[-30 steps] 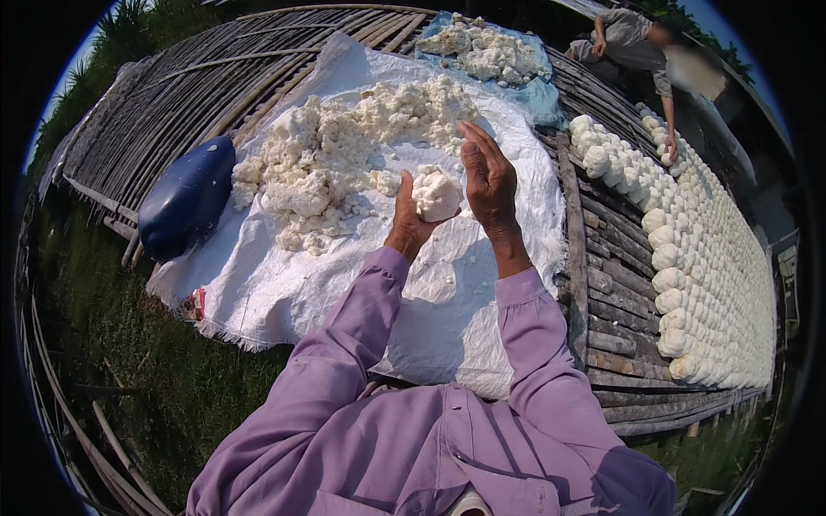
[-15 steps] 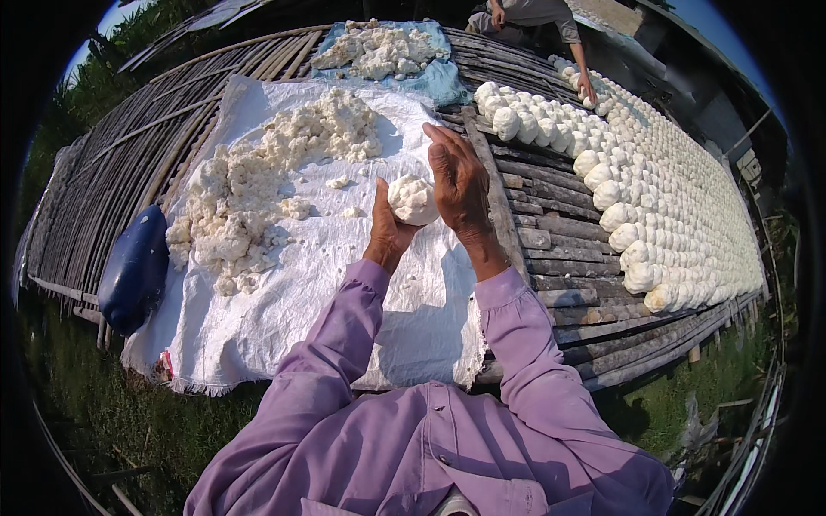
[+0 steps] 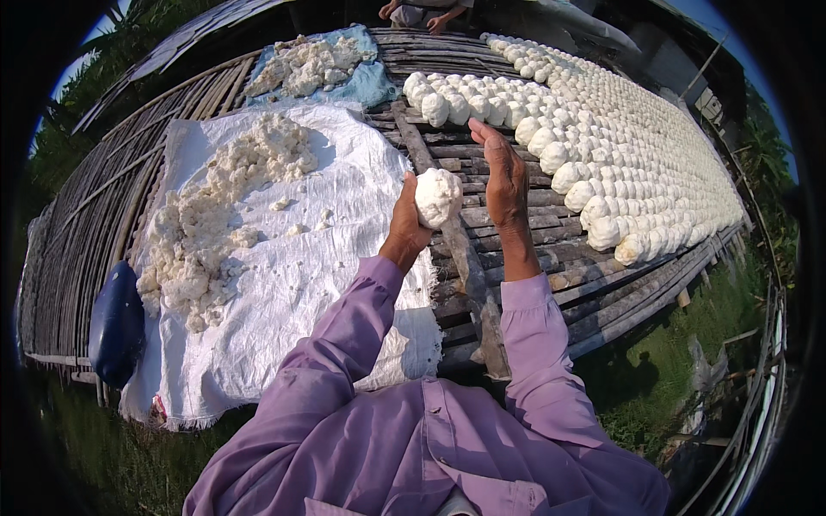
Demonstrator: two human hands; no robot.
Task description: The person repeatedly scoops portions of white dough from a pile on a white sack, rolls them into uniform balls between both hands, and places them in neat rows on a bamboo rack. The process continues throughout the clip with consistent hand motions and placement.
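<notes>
The left hand (image 3: 406, 225) is clamped round the near left side of a white lumpy ball (image 3: 439, 198), thumb upright, probably because such crumbly stuff needs a broad cradle; the right hand (image 3: 508, 185) stands apart just to the right, palm turned toward it, fingers extended. The loose white heap (image 3: 194, 232) lies left on a white sheet (image 3: 292, 297), which likely keeps crumbs out of the slatted platform (image 3: 551, 228), while formed balls (image 3: 637, 163) pack closely at right, seemingly to save room.
</notes>
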